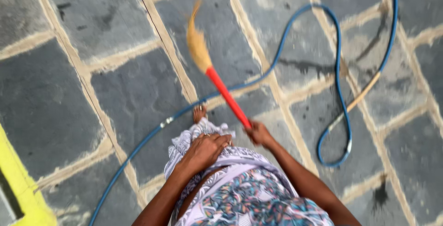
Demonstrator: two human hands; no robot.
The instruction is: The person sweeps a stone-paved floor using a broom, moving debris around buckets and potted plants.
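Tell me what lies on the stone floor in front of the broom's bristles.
The blue hose crosses the paving just beyond the bristles of the broom, which the right hand holds. Between the bristles and the hose, only bare stone shows.

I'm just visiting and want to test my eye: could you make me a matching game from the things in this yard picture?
Things:
1. Broom handle
2. Hose
3. Left hand
4. Curb

Descriptions:
A. Yellow, at the lower left edge
B. Red, gripped by the right hand
C. Blue, looping over the stone floor
D. Resting on patterned cloth

Pairs: 1-B, 2-C, 3-D, 4-A
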